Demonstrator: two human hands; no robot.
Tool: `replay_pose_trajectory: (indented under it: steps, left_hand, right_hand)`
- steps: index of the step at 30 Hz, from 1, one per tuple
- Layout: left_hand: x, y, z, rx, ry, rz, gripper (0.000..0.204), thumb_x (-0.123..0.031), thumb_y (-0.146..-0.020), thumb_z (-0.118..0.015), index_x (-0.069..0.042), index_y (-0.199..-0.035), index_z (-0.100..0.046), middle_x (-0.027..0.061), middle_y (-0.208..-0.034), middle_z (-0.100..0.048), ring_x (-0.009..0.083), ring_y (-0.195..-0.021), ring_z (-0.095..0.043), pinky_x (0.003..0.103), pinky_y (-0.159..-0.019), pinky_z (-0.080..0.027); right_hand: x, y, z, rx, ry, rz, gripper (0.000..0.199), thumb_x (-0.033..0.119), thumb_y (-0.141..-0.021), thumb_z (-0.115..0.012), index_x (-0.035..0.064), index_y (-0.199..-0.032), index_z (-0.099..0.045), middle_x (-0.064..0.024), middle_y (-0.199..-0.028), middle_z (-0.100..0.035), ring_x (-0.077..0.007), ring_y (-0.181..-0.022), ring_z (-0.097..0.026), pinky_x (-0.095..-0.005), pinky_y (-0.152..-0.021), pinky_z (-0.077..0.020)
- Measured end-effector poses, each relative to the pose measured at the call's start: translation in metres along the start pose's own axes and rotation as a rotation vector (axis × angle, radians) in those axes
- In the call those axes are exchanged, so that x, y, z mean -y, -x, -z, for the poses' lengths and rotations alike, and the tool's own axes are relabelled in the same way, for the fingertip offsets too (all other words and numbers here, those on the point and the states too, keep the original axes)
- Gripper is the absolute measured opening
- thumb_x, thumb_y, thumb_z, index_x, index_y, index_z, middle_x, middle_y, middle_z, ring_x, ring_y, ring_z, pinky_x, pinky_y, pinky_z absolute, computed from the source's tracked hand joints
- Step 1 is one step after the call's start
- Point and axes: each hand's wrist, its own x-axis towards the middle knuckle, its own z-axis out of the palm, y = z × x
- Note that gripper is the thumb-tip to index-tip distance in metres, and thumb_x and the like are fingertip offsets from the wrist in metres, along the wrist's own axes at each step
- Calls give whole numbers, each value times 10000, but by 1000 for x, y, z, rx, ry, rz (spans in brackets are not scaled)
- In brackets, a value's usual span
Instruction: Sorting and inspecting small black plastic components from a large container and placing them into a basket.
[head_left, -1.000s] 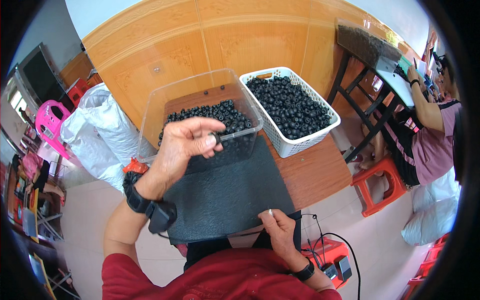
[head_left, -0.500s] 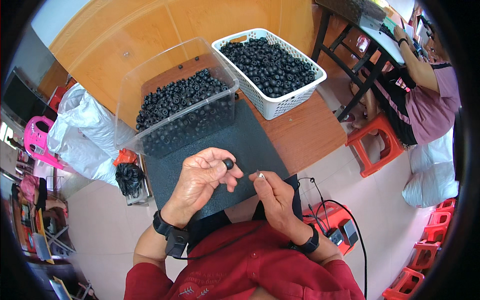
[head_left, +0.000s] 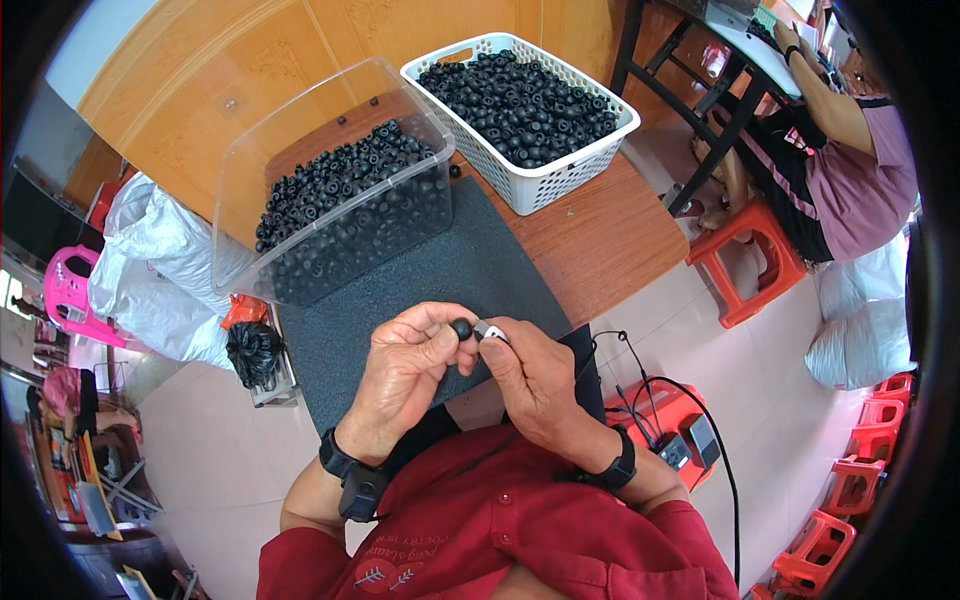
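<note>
Above the dark mat (head_left: 490,250), my left hand (head_left: 395,375) pinches a small round black piece (head_left: 462,328) between thumb and fingertips. My right hand (head_left: 545,385) is closed around a small tool with a pale end and a short blade (head_left: 493,333). The blade's tip meets the right side of the black piece, or lies right beside it; the exact contact is hidden by fingers. Beyond my hands stands a clear plastic bin (head_left: 232,190) partly filled with similar black pieces. Right of it, a white perforated basket (head_left: 565,182) is heaped with more of them.
Both containers stand on a brown wooden table (head_left: 625,235) against a wood panel. A few loose pieces lie near the bin. White sacks (head_left: 150,250) and a black bag (head_left: 254,350) are at left. A red stool (head_left: 665,420) with cables is at right. Another person sits farther right.
My right hand has moved in to my left, bringing the blade up against the black piece. The left hand keeps its pinch. The whole view has shifted slightly.
</note>
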Motion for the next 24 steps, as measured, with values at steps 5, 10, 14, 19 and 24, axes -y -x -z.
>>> replay_pose_trajectory:
  steps: [5,10,14,19,24]
  left_hand:
    - [6,1,-2,3,14,-3,211,-97,-947,-634,37,-1111,-640,88,-940,-686,136,-778,-615,284,-724,-505]
    - [10,2,0,-28,-5,0,193,-87,-944,-632,30,-1096,-651,85,-956,-685,131,-774,-611,279,-720,-503]
    - [13,3,0,-35,33,10,190,-84,-940,-635,27,-1093,-655,84,-957,-686,131,-778,-608,281,-725,-502]
    - [17,3,2,-64,62,39,271,-169,-904,-691,35,-1076,-646,86,-946,-678,152,-774,-609,301,-725,-498]
    - [17,3,2,-65,40,38,271,-169,-906,-688,40,-1073,-644,86,-943,-676,148,-773,-609,299,-730,-497]
  right_hand:
    - [-6,1,-1,4,49,46,141,144,-975,-583,29,-927,-649,-99,-751,-621,-241,-619,-612,-340,-553,-465]
    - [-10,3,-1,16,116,71,145,152,-971,-585,31,-911,-638,-98,-719,-589,-251,-593,-590,-351,-532,-446]
    - [-7,4,-1,3,165,71,141,155,-965,-592,30,-915,-632,-100,-713,-581,-255,-584,-582,-357,-521,-438]
    - [-10,6,-1,1,176,73,138,155,-958,-601,26,-914,-624,-104,-709,-573,-262,-580,-578,-363,-515,-437]
    - [-10,6,-1,5,178,80,141,155,-953,-607,20,-918,-622,-105,-706,-571,-262,-576,-575,-366,-512,-436]
